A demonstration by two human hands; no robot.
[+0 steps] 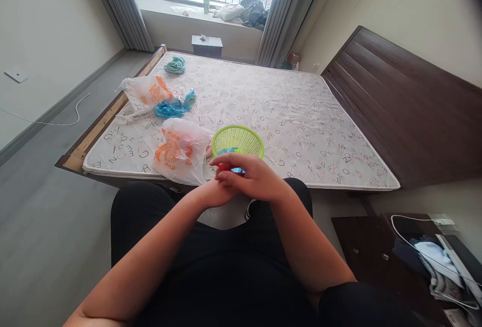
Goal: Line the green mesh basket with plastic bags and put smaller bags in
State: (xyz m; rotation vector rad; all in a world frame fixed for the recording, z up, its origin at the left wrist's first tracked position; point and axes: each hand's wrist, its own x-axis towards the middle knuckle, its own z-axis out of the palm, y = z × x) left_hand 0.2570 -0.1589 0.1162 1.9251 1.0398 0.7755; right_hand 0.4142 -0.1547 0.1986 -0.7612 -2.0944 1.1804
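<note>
My right hand (252, 172) crosses over my left hand (219, 191) above my lap, close to the mattress's front edge. The fingers of the right hand are bent and point left, with its thumb below them. Small bits of red and blue show between that thumb and the fingers; what they belong to is unclear. My left hand's fingers are hidden behind the right. Just beyond both hands stands a green plastic basket (238, 137), with something blue showing low inside it. A white plastic bag with orange print (181, 150) lies left of the basket, its contents blurred by the plastic.
On the mattress (278, 101), farther left, lie another white plastic bag (145, 91), a crumpled blue bag (171, 108) and a coiled teal bundle (175, 65). A dark headboard (399, 96) rises at right. A bedside cabinet (354, 241) bears cables and cloth.
</note>
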